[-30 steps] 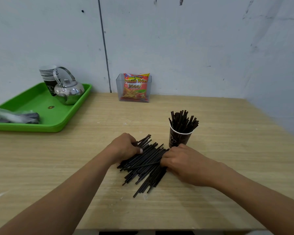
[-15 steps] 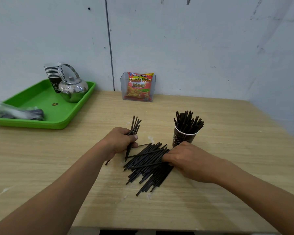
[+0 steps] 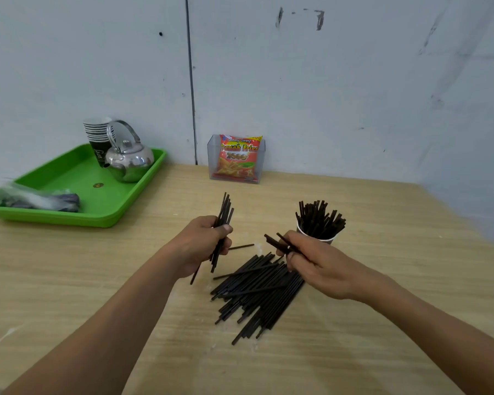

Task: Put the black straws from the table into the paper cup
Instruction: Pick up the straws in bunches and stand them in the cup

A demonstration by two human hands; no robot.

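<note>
A pile of black straws [image 3: 257, 292] lies on the wooden table [image 3: 382, 323] in front of me. My left hand [image 3: 203, 246] grips a bunch of straws [image 3: 224, 212] held nearly upright above the table, left of the pile. My right hand [image 3: 322, 266] pinches a few straws [image 3: 277, 243] lifted off the pile's far end. Just behind that hand stands the paper cup [image 3: 330, 240], filled with several upright black straws [image 3: 320, 220]; most of its wall is hidden by my fingers. One loose straw [image 3: 241, 247] lies between my hands.
A green tray [image 3: 103, 201] at the back left holds a steel kettle [image 3: 129, 161], a stack of paper cups [image 3: 97, 138] and a plastic bag [image 3: 37, 199]. A clear holder with a snack packet [image 3: 237, 158] stands against the wall. The wall corner closes in on the right.
My left hand lifted its bunch of straws higher and more upright. My right hand left the pile and rose with a few straws pinched, close to the cup.
</note>
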